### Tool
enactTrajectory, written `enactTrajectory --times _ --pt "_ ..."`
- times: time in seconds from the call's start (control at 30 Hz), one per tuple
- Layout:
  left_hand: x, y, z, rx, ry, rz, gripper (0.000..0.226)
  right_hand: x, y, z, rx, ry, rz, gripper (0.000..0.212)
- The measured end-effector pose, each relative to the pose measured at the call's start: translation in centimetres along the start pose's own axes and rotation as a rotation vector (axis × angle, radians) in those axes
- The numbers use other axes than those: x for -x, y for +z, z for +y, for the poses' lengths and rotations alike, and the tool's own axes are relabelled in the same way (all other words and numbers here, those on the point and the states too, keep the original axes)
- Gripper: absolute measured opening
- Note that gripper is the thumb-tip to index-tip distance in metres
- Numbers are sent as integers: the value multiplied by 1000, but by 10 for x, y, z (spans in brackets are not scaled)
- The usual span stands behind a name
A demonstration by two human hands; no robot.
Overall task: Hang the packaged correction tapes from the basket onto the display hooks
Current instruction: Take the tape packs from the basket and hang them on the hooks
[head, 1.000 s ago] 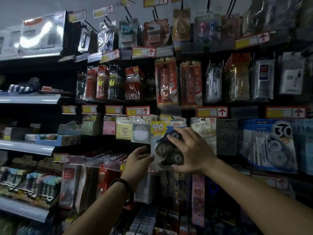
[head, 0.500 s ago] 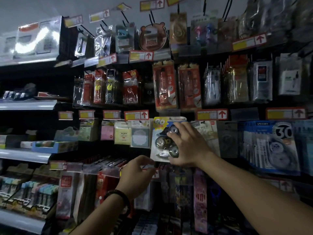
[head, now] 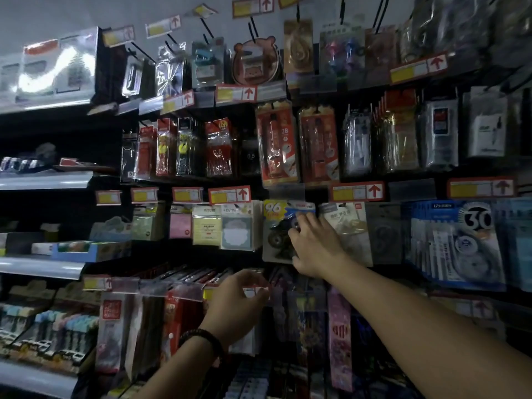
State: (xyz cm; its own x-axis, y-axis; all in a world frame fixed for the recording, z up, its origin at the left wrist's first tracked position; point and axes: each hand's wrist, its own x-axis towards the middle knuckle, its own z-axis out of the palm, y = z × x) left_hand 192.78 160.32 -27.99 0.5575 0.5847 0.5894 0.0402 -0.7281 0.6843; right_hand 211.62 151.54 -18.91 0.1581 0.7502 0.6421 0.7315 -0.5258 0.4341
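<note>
Correction tape pack [head: 277,228] hangs under right hand [head: 313,249] fingertips.

A dim shop aisle — a dark display wall [head: 253,180] hung with rows of packaged stationery, red-and-yellow price tags [head: 229,194] with arrows beneath each row. To the left, pale metal shelves [head: 46,180] carry boxed goods. Above, a plain grey wall [head: 57,12] — glare flashes off shiny packaging [head: 54,67].

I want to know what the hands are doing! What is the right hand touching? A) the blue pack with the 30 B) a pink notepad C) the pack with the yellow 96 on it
C: the right hand rests on the 96 pack.
</note>
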Motion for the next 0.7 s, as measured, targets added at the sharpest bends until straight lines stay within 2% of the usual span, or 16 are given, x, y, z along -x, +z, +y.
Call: enactTrajectory --times 0.13,0.27,0.43,0.5,0.7 --pt "18 -1 4 -69 42 1 7 22 -7 -5 -89 -38 -15 38" --pt "59 2 -12 -204 45 -147 12 67 -11 -18 -191 -100 13 44" --pt "133 23 -45 -318 37 -278 7 148 2 -44 -396 -82 -14 39" --pt "167 36 -59 -318 19 -326 10 188 13 -56 -475 -56 -51 36" --pt "276 85 -106 -419 -46 -500 11 318 68 -100 -667 32 -297 29"
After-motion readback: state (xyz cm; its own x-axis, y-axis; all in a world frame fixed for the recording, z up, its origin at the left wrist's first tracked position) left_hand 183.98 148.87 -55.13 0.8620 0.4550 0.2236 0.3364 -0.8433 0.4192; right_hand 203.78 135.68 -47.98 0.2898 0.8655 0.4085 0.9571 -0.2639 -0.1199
